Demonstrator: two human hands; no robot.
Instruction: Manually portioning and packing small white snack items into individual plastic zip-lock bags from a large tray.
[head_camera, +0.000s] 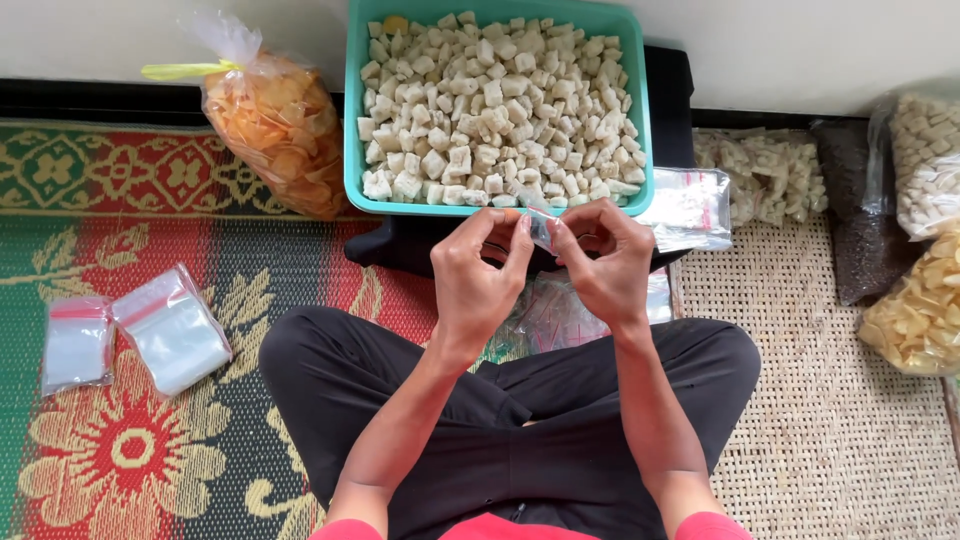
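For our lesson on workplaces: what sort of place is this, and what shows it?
Probably a home floor used for packing snacks: a patterned woven mat as the seat, a teal tray of pale cubes, tied bags of chips, and small clear zip bags.

You held a small clear plastic bag (541, 228) pinched upright between both hands, just before the tray.
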